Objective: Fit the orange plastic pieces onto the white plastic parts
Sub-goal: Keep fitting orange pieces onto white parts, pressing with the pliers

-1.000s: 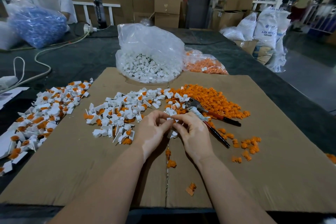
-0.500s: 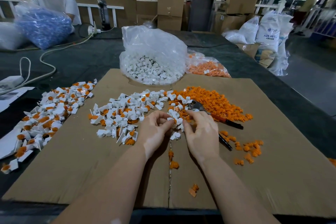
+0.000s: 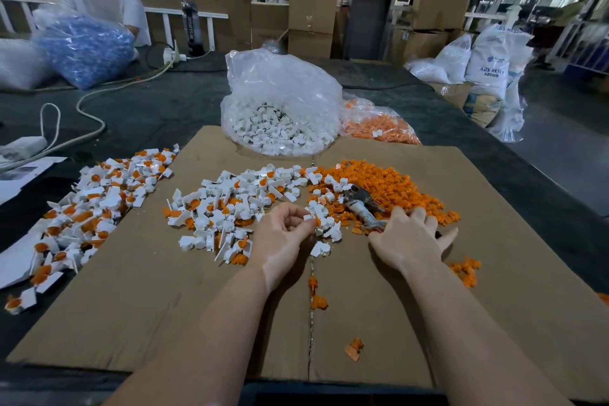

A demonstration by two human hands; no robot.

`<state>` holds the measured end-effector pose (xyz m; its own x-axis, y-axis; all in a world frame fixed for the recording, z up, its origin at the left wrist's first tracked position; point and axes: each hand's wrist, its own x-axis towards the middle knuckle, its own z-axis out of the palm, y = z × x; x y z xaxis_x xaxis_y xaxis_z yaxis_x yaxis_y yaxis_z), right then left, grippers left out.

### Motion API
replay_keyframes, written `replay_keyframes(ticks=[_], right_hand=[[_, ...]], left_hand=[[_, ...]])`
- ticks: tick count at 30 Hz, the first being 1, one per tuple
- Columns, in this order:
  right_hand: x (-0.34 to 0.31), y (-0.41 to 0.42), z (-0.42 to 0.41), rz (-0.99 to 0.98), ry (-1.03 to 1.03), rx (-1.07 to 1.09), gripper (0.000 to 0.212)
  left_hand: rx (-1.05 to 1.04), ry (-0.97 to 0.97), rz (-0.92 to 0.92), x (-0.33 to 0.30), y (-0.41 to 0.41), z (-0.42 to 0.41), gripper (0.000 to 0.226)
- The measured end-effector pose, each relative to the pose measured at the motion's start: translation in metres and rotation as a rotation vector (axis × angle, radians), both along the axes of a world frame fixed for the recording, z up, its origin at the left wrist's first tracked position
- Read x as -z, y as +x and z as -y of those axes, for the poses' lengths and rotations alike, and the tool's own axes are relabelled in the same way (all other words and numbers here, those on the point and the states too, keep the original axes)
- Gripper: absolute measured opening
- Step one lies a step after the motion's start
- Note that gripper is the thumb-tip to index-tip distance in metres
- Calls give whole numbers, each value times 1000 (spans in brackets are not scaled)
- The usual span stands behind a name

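The fingers [image 3: 304, 224] of my left hand [image 3: 283, 237] are curled and pinch one white part [image 3: 313, 219] with an orange piece [image 3: 318, 222] at its edge; I cannot tell if the orange piece is already seated or only touching. This pair is at the near edge of the mixed pile [image 3: 230, 204], in the middle of the cardboard sheet [image 3: 148, 290]. My right hand [image 3: 408, 237] lies flat, palm down, with the fingers spread and rather straight, at the near edge of the loose orange heap [image 3: 389, 184], its fingertips beside the pliers [image 3: 362, 208]. It seems to hold nothing.

I judge the step is to take a new orange piece. To do it well, I should pick only one from the thin edge of the heap, turn it so it meets the opening of the white part, and press straight until it sits flat.

Both forearms come from the near side, the left wrist bent a little inward, the right one reaching more to the right.

Further out, a finished pile [image 3: 92, 204] lies at the left, and a bag of white parts [image 3: 280, 109] and a bag of orange pieces [image 3: 379, 125] stand at the far side.
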<state>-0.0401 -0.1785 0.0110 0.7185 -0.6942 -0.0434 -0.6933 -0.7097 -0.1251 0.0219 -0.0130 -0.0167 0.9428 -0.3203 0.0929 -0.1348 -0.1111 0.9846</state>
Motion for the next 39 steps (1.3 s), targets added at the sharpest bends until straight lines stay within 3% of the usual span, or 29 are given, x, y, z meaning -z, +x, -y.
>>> replay_keyframes(ticks=[5, 9, 14, 17, 24, 34, 39], right_hand=[[-5, -2, 5, 32, -1, -20, 52], [-11, -5, 3, 134, -47, -61, 45], [-22, -9, -10, 241, 44, -233, 35], [-30, -10, -21, 195, 205, -327, 37], [-47, -15, -34, 135, 546, -438, 34], [-57, -17, -32, 3, 670, -411, 30], [-59, -18, -30, -60, 663, -498, 30]], left_hand=[[-13, 27, 9, -1, 0, 0, 8], [-24, 16, -8, -2, 1, 1, 10], [11, -208, -229, -11, 0, 3, 10], [10, -312, -323, -15, 2, 5, 7], [-25, -324, -359, -14, 4, 6, 5], [-67, -323, -375, -12, 8, 8, 7], [-82, -336, -404, -11, 11, 9, 19]])
